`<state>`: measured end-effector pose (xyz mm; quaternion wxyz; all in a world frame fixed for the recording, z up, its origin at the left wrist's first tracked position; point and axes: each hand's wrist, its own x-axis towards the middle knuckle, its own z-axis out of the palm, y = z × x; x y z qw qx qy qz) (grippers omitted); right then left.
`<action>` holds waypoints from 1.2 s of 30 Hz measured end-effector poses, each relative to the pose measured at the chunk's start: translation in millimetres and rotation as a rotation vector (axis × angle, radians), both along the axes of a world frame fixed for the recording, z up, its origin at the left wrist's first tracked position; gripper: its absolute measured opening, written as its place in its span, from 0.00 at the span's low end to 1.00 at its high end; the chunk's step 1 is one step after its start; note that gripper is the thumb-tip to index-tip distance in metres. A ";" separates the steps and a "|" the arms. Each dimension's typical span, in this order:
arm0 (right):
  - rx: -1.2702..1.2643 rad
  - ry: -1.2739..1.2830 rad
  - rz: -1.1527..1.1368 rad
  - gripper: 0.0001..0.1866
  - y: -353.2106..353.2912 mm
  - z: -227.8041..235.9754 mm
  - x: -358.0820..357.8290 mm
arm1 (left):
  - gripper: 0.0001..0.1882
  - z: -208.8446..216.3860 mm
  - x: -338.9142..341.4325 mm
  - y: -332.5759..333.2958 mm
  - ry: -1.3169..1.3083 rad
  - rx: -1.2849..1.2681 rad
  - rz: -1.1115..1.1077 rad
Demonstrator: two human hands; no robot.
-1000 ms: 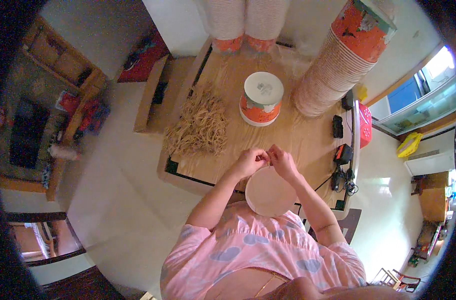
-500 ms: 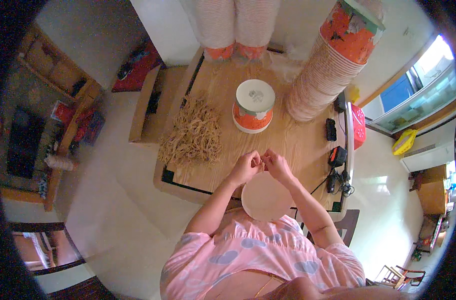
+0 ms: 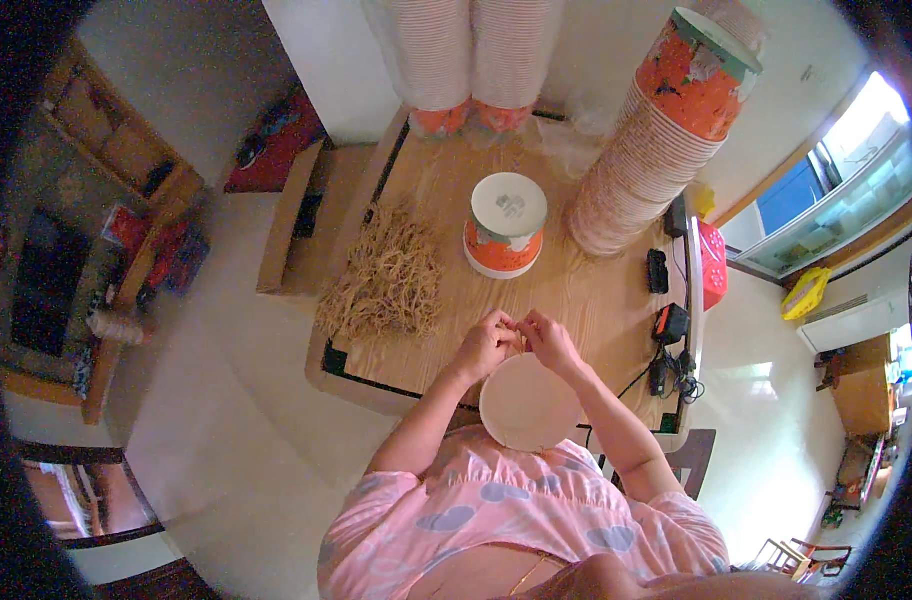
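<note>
On the left part of the wooden counter (image 3: 596, 300) a heap of tan strings (image 3: 388, 280) is lying loose, close to the counter's left edge. Just to the right of it, a round paper tub (image 3: 506, 238) with a white top and an orange band is standing alone, well apart from the hands.

Nearer to the person, the left hand (image 3: 486, 345) is coming in over the front edge of the counter. Its fingers are bent and closed together, pinching something very small at the upper rim of a pale paper bowl (image 3: 529, 403); what they are pinching is too small to tell. The bowl is sitting between both forearms, at the front edge of the counter and close to the person's chest, with its plain bottom facing the camera. The right hand (image 3: 553, 340) is meeting the left one at the same spot on the rim, and its fingers are also curled and closed in a pinch.

Further right, a tall leaning stack of bowls (image 3: 646, 170) is standing near the far corner.
</note>
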<state>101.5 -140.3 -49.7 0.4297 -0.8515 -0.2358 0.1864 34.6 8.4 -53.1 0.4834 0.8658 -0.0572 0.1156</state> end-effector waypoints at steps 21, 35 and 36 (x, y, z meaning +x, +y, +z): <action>-0.027 -0.119 0.031 0.09 -4.4 10.6 -7.1 | 0.07 16.7 -4.4 -1.5 0.078 0.171 -0.064; -0.048 -0.039 0.043 0.08 -7.2 22.6 -4.0 | 0.06 -10.8 -3.6 -4.9 0.231 -0.234 -0.056; -0.057 -0.054 0.048 0.08 -7.3 21.6 -5.7 | 0.06 -7.3 -4.0 -4.3 0.231 -0.234 -0.055</action>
